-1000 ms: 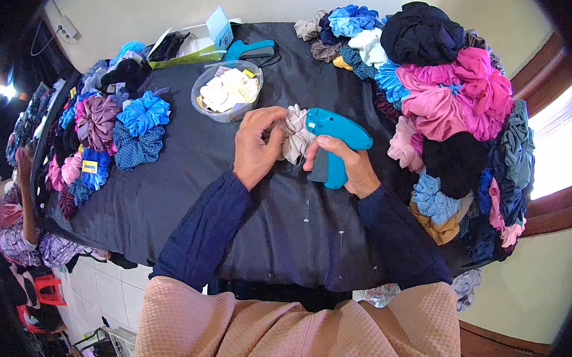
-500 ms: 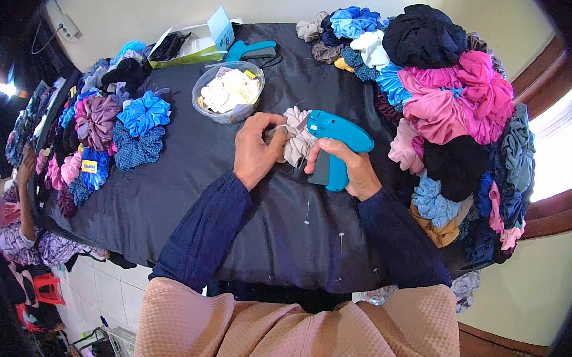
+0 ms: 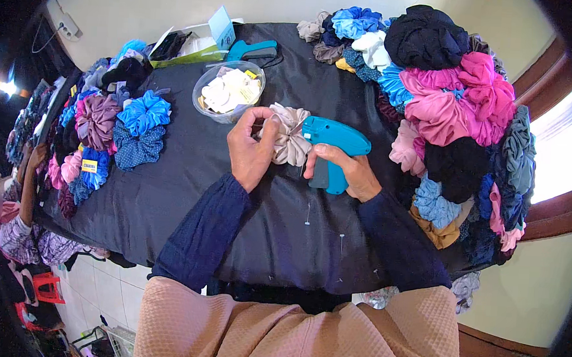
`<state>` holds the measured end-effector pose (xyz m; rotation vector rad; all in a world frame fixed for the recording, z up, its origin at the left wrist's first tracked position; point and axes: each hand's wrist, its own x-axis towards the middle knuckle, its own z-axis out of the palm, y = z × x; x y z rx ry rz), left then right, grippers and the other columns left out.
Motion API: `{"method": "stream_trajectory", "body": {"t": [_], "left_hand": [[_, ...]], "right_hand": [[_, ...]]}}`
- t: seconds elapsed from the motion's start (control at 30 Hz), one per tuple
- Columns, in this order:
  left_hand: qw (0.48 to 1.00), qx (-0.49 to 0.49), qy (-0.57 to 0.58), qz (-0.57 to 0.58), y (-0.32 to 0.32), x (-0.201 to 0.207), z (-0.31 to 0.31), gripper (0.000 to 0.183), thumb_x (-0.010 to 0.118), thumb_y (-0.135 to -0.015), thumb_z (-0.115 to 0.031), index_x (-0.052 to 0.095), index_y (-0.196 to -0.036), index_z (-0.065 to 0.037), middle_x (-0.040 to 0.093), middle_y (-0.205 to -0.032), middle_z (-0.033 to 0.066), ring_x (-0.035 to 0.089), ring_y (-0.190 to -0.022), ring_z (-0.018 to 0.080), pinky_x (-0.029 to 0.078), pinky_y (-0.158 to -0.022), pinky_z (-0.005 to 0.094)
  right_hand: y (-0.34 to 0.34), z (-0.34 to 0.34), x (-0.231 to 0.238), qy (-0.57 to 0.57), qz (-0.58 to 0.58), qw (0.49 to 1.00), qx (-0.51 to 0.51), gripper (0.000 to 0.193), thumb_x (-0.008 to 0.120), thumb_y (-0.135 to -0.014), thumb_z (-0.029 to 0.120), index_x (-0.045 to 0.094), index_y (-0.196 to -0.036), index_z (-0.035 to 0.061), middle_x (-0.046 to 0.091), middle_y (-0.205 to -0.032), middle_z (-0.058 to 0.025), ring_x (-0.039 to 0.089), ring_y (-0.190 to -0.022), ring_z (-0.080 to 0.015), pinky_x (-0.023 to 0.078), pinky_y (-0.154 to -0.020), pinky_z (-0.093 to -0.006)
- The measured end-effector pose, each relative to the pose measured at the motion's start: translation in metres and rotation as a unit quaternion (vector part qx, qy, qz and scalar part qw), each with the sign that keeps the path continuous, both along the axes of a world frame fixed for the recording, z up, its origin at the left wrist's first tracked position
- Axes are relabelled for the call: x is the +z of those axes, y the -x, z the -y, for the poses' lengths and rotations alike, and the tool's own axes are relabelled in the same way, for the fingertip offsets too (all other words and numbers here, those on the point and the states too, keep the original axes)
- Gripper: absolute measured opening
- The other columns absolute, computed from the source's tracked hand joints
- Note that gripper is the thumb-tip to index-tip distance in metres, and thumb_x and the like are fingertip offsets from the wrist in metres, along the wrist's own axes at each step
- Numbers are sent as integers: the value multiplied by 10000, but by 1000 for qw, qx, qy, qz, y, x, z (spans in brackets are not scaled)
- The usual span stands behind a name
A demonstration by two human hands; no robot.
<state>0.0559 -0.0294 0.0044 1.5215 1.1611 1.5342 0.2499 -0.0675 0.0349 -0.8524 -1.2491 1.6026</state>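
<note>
A beige scrunchie point(image 3: 291, 137) is pinched by my left hand point(image 3: 252, 149) at its left side, over the middle of the dark cloth. Thumb and forefinger are closed on it, and a thin edge of something shows at the fingertips. My right hand point(image 3: 351, 169) is wrapped round the handle of a teal tagging gun point(image 3: 337, 142). The gun's front end points left and meets the scrunchie's right side; its needle is hidden. Beyond my left hand stands a clear round tub point(image 3: 230, 116) holding pale tags point(image 3: 230, 90).
Scrunchies are heaped high at the right point(image 3: 435, 109) and at the left point(image 3: 98, 120). A second teal tagging gun point(image 3: 252, 50) lies behind the tub, beside an open green box point(image 3: 189, 56). Small plastic fasteners point(image 3: 341, 243) lie on the dark cloth point(image 3: 188, 186). Another person's arm point(image 3: 30, 181) reaches in at far left.
The scrunchie has shifted slightly left and opened out into a rounder shape. My left hand has moved a little left with it. The tagging gun has tilted slightly and dropped a little.
</note>
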Motion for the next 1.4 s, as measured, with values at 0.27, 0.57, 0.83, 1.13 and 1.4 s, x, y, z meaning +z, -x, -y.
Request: {"method": "stream_trajectory", "body": {"t": [0.27, 0.57, 0.83, 1.13, 1.4], "left_hand": [[999, 17, -34, 29, 0, 1, 3, 108, 643, -919, -98, 620, -999, -28, 627, -927, -10, 564, -808, 53, 467, -722, 209], [997, 18, -32, 70, -9, 4, 12, 105, 672, -895, -89, 630, -967, -25, 635, -900, -5, 566, -783, 54, 468, -692, 215], [997, 29, -48, 59, -13, 2, 15, 105, 680, -879, -86, 639, -935, -7, 641, -871, 13, 565, -761, 58, 467, -673, 229], [997, 5, -53, 46, -16, -2, 12, 173, 703, -873, -93, 674, -1015, 1, 669, -908, 45, 610, -812, 91, 484, -711, 248], [993, 19, -115, -34, -15, 1, 12, 137, 679, -874, -52, 689, -1003, -5, 669, -941, 75, 631, -836, 130, 486, -737, 255]], "right_hand": [[1, 0, -2, -22, 9, 999, 25, 347, 603, -891, 228, 586, -1137, -16, 642, -811, -113, 646, -713, -199, 517, -702, -324], [5, 0, -1, -18, -4, 1000, 20, 282, 613, -918, 195, 622, -1125, 3, 637, -791, -81, 637, -681, -170, 505, -670, -305], [4, 0, -4, 6, -16, 1000, -4, 291, 624, -918, 199, 606, -1109, -20, 638, -803, -91, 640, -689, -178, 529, -668, -317], [6, -2, -6, -7, -40, 998, -40, 283, 627, -920, 195, 603, -1095, -27, 640, -815, -97, 640, -725, -175, 548, -658, -319], [6, -2, -5, -5, -25, 999, -46, 246, 626, -923, 198, 612, -1050, -12, 633, -790, -86, 636, -695, -171, 545, -653, -313]]}}
